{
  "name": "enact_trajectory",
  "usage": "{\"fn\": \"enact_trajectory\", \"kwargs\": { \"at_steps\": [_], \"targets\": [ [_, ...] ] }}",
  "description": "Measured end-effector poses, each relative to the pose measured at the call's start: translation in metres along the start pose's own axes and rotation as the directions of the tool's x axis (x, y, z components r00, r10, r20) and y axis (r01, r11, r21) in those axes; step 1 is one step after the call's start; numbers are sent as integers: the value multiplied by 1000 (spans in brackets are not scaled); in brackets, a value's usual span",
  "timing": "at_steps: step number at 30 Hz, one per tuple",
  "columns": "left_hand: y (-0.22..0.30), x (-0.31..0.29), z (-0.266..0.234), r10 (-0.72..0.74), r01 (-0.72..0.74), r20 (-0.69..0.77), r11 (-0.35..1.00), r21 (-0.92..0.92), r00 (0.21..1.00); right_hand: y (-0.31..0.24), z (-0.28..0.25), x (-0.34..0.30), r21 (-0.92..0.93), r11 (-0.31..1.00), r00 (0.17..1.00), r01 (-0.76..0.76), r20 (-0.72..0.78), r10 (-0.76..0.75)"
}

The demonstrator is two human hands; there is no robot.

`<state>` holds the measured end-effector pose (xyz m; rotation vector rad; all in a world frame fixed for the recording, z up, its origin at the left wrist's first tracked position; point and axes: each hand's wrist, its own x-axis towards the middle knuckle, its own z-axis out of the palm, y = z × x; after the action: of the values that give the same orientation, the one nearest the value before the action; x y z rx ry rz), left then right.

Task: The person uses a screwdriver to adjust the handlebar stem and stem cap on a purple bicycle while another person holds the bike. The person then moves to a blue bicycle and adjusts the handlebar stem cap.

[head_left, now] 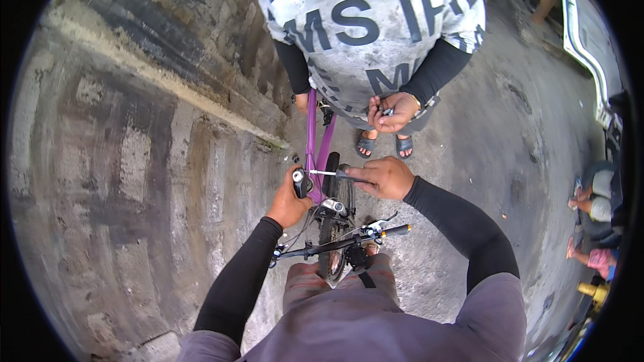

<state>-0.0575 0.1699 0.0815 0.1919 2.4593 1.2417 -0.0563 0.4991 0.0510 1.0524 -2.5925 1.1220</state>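
Note:
A purple bicycle frame (311,131) stands upright in front of me, its front wheel (326,234) and handlebar (329,247) close to my legs. My left hand (288,202) is closed round a black part with a round silver end (298,177), beside the frame. In my right hand (385,178) is a screwdriver (350,175), gripped by its dark handle. Its pale shaft points left across the frame, with the tip close to the black part; whether they touch I cannot tell. My left palm and the part's lower end are hidden.
A co-worker in a printed shirt (376,33) stands across the bicycle. One cupped hand (396,111) holds small metal pieces; the other hand (302,102) is beside the frame. A stained wall (127,161) runs along the left. Other people (594,201) are at the far right.

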Motion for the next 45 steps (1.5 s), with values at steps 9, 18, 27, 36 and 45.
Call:
{"fn": "enact_trajectory", "kwargs": {
  "at_steps": [9,18,27,36,45],
  "targets": [
    [11,-5,10,-3,15,-104,993,120,995,-9,-2,-10,-140,951,937,-276,-261,233],
    [47,31,1,336,-330,31,899,286,941,-33,20,-24,45,846,750,-531,-441,494],
    [52,54,7,236,-276,181,928,250,955,-76,101,24,802,-57,309,594,-162,937],
    [46,117,-28,257,-636,691,678,369,675,-68,113,53,718,-51,275,695,-200,940],
    [87,135,-34,-12,-694,820,527,491,572,-79,113,84,816,55,-18,575,-55,998]
  ]
}}
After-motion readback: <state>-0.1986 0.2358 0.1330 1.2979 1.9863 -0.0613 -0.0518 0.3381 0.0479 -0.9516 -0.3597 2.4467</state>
